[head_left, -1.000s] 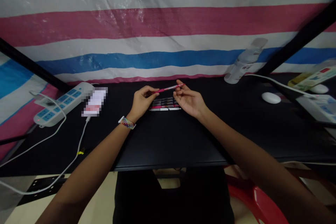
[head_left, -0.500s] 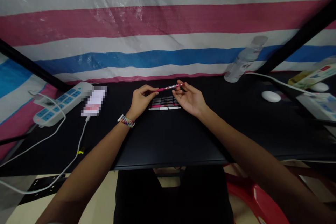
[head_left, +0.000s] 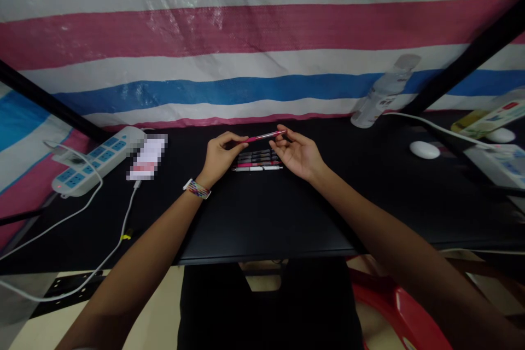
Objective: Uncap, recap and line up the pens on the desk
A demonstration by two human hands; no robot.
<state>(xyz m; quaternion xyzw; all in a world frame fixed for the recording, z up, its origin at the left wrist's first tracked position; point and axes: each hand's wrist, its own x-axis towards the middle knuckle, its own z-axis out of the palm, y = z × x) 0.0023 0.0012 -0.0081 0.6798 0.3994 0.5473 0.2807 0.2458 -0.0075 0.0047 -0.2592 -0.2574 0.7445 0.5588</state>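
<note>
A pink pen (head_left: 266, 136) with a clear barrel is held level above the table between my two hands. My left hand (head_left: 221, 156) pinches its left end between thumb and fingers. At the pen's other end are the thumb and fingertips of my right hand (head_left: 301, 156), closed around the tip with the palm turned up. Just below the held pen, several dark pens (head_left: 259, 156) lie side by side in a row. A pink pen (head_left: 246, 164) and a white pen (head_left: 257, 169) lie at the near side of that row; my hands partly cover the row's ends.
On the black table (head_left: 262, 219), a power strip (head_left: 98, 161) and a blurred-out phone (head_left: 148, 157) with a cable are at left. A clear bottle (head_left: 379, 95), a white mouse (head_left: 424, 150) and a yellowish bottle (head_left: 471, 123) stand right. Behind hangs a striped sheet (head_left: 246, 33).
</note>
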